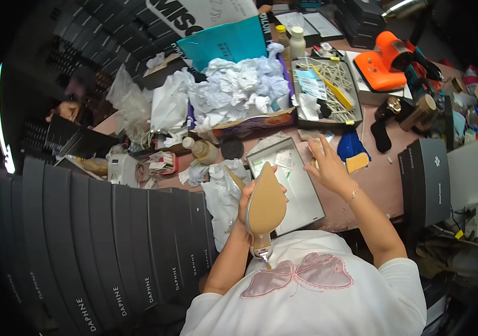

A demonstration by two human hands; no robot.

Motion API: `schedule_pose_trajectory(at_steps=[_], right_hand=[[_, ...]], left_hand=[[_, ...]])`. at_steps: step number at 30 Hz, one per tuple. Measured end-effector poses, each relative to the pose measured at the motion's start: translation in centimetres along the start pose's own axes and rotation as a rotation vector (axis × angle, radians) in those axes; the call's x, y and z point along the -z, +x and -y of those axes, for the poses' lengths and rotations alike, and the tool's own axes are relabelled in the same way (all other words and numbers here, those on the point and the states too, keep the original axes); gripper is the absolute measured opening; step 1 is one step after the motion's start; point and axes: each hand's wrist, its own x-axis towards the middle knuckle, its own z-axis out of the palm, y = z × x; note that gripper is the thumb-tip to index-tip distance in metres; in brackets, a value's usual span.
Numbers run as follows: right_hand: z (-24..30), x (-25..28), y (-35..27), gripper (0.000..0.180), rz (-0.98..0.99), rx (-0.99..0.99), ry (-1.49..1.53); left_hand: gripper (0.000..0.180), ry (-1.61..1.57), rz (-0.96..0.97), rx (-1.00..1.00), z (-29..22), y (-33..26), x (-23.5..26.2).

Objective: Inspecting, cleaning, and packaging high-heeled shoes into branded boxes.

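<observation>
Well to the left of the shallow box (313, 204), dark shoeboxes (132, 235) stand in a long row. Nearer its left side, beyond the row, a capped bottle (204, 151) stands on the pink table (382, 185). Crumpled white paper (239, 84) fills a carton beyond the shallow box. At its near left corner, the left hand (244, 203) is clamped on a pointed high-heeled shoe (266, 210), its tan sole facing up and its heel toward the white shirt (306, 305). Another pointed tan piece (234, 178) shows behind that hand; I cannot tell whether it is gripped too. A tray of pale sticks (337, 84) lies beyond the box. Over its right edge hangs the right hand (331, 171), fingers bent; whether they hold anything I cannot tell. Just right of the box are a blue cloth (353, 144) and a tan sponge (356, 163); farther right, a dark box (432, 185) stands upright.
</observation>
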Motion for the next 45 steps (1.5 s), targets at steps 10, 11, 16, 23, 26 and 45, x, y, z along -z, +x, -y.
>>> schedule_pose_trajectory(at_steps=[10,11,16,23,26,45], right_hand=[[6.6,1.4,-7.4,0.030,0.923,-0.495,1.588],[5.6,2.1,-7.6,0.028,0.746,-0.467,1.582],[0.6,5.9,-6.5,0.028,0.923,-0.636,1.321],[2.2,1.9,-8.2,0.030,0.836,-0.639,1.705],[3.1,0.9,-8.0,0.033,0.730,-0.634,1.878],[4.0,2.0,-10.0,0.029,0.476,-0.740,1.682]], left_hand=[[0.059,0.773,-0.592,-0.450,2.5,0.6,1.3],[0.056,0.981,-0.741,-0.485,3.4,-0.9,4.4],[0.042,1.692,-0.819,0.117,6.6,-7.3,14.9],[0.040,1.590,-0.645,0.011,4.3,-6.2,18.0],[0.040,0.939,-0.624,-0.080,2.1,-7.6,15.5],[0.045,-0.109,-0.283,-0.061,7.4,-4.6,-1.6]])
